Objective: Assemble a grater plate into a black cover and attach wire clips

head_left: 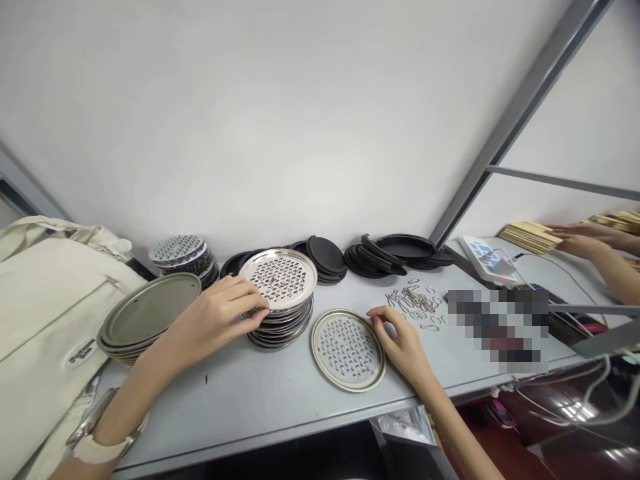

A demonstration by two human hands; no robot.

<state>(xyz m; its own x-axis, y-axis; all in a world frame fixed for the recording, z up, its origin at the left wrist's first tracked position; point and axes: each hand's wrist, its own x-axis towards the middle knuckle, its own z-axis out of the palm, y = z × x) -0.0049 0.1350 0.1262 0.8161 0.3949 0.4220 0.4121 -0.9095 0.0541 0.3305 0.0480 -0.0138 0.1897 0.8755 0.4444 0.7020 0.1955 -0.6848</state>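
Observation:
My left hand (225,310) reaches over a stack of round metal discs (280,337). Its thumb and fingers close on the near left rim of the top one, a shiny grater disc (280,277) with raised teeth. To the right, a grater disc with an olive rim (349,350) lies flat on the table. My right hand (400,337) is at that disc's upper right edge, thumb and forefinger drawn together on its rim. Left of my left forearm stands a stack of olive round trays (155,310).
Along the wall stand patterned grater discs (177,248), black round discs (326,257) and curved black rims (383,253). Loose metal clips (417,300) lie right. A cream bag (45,333) fills the left side. Beyond a metal post (515,120), another person's hands (583,240) touch wooden pieces (530,237).

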